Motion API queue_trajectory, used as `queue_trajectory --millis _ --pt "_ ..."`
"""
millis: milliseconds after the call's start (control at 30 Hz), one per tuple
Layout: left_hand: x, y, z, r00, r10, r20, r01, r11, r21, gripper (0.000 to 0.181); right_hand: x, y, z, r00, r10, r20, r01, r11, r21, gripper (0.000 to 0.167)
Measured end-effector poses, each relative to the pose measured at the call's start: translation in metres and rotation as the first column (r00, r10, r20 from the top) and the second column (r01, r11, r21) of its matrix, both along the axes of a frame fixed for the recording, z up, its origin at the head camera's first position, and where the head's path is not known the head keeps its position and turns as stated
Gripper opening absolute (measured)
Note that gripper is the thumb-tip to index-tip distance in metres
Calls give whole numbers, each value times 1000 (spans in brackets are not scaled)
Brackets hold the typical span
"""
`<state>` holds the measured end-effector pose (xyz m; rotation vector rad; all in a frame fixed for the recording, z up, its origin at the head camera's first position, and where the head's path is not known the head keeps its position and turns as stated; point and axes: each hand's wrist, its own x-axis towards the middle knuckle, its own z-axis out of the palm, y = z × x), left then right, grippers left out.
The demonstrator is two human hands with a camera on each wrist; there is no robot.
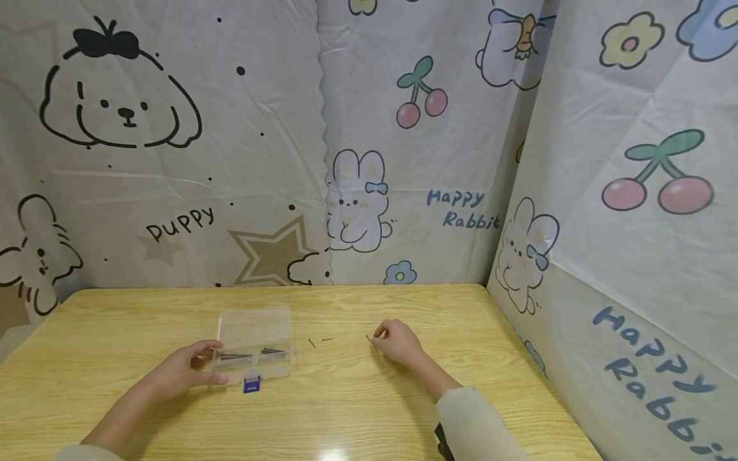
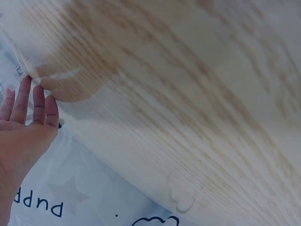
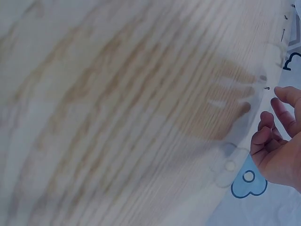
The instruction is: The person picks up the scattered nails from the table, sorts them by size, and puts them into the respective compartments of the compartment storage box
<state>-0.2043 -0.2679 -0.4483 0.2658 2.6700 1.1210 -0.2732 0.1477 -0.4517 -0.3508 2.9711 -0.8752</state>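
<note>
A clear plastic box (image 1: 254, 326) lies with its lid raised, a blue clasp (image 1: 252, 384) at the front. Long dark screws or nails (image 1: 236, 356) lie in its left part, shorter ones (image 1: 273, 351) in its right. My left hand (image 1: 184, 368) holds the box's left end, fingers at the back corner, thumb at the front. My right hand (image 1: 400, 342) is low over the table by a small thin screw or nail (image 1: 368, 337). In the right wrist view, this small piece (image 3: 267, 88) lies just off the fingertips of my right hand (image 3: 280, 141), the thumb and forefinger slightly apart.
Two more small screws or nails, one slanted (image 1: 312, 343) and one flat across (image 1: 327, 339), lie between box and right hand. The wood-grain table (image 1: 346, 410) meets printed cloth (image 1: 259, 160) at the back and right.
</note>
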Motion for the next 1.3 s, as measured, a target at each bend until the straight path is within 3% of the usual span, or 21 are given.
queue_trajectory --millis 300,533,767,1300 --pt "0 0 0 1000 2 0 -2 1000 -1 76 -1 -3 -5 1000 12 13 -12 1000 20 11" --pt "-1 0 -1 1000 1 -11 -1 1000 2 76 -3 -7 -9 999 -20 -36 22 998 56 8" --pt "0 1 -1 1000 12 -16 -12 1000 -7 76 -1 -12 -9 998 -56 -29 59 995 76 9" --pt "3 1 -2 1000 16 -19 -16 1000 -1 77 -4 -16 -11 1000 -12 -21 13 999 46 8"
